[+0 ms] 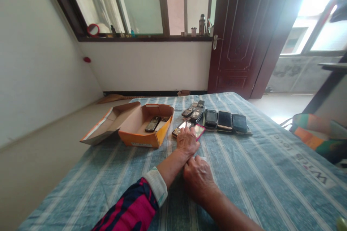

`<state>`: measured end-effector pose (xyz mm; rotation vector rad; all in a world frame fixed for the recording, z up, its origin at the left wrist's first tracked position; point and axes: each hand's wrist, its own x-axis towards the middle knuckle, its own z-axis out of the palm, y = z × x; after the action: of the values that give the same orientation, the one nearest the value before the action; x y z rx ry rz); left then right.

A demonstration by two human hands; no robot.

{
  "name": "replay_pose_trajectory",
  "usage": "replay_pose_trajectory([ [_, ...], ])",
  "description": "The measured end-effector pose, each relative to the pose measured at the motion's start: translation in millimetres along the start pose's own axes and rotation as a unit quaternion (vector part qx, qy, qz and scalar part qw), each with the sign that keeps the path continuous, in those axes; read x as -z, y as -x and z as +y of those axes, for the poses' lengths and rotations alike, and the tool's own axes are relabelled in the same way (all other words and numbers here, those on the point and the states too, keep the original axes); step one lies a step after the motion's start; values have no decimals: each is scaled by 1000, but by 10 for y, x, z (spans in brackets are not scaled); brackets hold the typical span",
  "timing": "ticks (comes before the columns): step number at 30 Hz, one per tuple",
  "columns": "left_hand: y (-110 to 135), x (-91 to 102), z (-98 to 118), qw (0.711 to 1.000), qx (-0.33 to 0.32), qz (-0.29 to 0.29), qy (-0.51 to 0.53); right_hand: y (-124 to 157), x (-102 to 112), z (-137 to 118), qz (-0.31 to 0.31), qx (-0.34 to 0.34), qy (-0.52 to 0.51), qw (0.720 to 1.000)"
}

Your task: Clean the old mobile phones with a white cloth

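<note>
My left hand reaches forward over the striped cloth, its fingers curled down on a pink-edged phone. A silver keypad phone lies just left of that hand. My right hand rests on the cloth right behind the left wrist, fingers closed, with a small white thing peeking out at its knuckles. Beyond them lies a row of dark smartphones and a cluster of small keypad phones.
An open orange cardboard box with two phones inside stands at the left, its lid folded out. The blue striped tablecloth covers the table. A dark door, a window sill with bottles and a colourful chair surround it.
</note>
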<state>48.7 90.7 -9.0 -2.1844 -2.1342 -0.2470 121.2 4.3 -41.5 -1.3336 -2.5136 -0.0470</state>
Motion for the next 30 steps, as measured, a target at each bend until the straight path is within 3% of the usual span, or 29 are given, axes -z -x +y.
replay_pose_trajectory([
  [11,152,28,-128,997,-44,65,17,23,9,9,-30,-17,0,999],
  [16,164,284,-350,993,-37,113,13,41,27,15,-41,-22,-1,999],
  [20,-34,549,-712,991,34,130,-5,53,27,26,-41,-26,-7,999],
  [26,-310,764,-1361,983,175,50,-27,86,-11,36,-24,-25,-7,999],
  [30,-402,768,-1620,973,225,-35,-37,97,-56,36,-9,-27,-10,1000],
])
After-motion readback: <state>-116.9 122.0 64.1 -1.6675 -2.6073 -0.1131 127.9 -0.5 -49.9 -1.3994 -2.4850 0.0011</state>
